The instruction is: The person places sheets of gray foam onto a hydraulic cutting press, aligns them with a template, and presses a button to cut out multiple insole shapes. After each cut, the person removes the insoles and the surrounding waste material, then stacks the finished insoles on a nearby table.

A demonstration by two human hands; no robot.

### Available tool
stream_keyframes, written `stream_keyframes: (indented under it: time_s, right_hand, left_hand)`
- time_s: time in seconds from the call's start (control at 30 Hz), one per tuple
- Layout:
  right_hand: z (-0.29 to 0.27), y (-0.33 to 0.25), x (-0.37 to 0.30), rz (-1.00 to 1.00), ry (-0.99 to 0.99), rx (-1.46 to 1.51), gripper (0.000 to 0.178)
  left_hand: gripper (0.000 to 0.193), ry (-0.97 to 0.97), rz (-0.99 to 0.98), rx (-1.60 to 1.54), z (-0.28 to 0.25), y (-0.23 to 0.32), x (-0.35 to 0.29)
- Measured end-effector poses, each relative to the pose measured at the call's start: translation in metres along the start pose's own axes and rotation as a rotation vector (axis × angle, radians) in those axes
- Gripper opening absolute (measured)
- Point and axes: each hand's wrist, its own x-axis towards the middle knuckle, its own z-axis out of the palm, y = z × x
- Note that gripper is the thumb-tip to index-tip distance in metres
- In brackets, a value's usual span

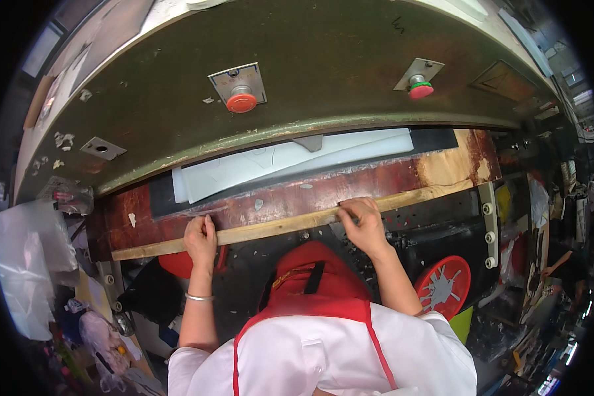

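The left hand (201, 239) curls its fingers over a long, pale, rough wooden strip (277, 228) lying along the front of the worn reddish-brown press bed (402, 179). White plastic sheets (290, 162) disappear under the green machine head (310, 66). The right hand (363, 224) grips the strip's upper edge, fingertips hidden.

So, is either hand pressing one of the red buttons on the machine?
No: both the left hand and the right hand rest on the wooden strip, well below the red buttons.
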Motion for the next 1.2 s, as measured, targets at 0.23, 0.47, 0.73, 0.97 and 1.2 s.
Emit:
stream_keyframes:
  time_s: [0.23,0.47,0.73,0.97,1.2]
  right_hand:
    - [-0.024,-0.037,0.007,-0.165,0.213,-0.041,0.006]
    - [0.033,-0.053,0.043,-0.062,-0.062,-0.249,0.092]
    - [0.002,-0.069,-0.009,0.223,-0.031,0.117,0.093]
    - [-0.059,-0.058,-0.015,0.278,0.020,0.162,0.090]
    - [-0.050,-0.007,0.003,0.056,0.054,-0.105,0.095]
  left_hand:
    - [0.011,-0.025,-0.143,-0.110,-0.034,0.015,-0.056]
    - [0.029,0.022,-0.222,-0.005,-0.074,0.019,-0.060]
    - [0.032,-0.224,-0.302,0.242,-0.076,0.011,-0.089]
    - [0.031,-0.410,-0.334,0.388,-0.093,0.012,-0.098]
    - [0.030,-0.353,-0.274,0.388,-0.079,0.016,-0.066]
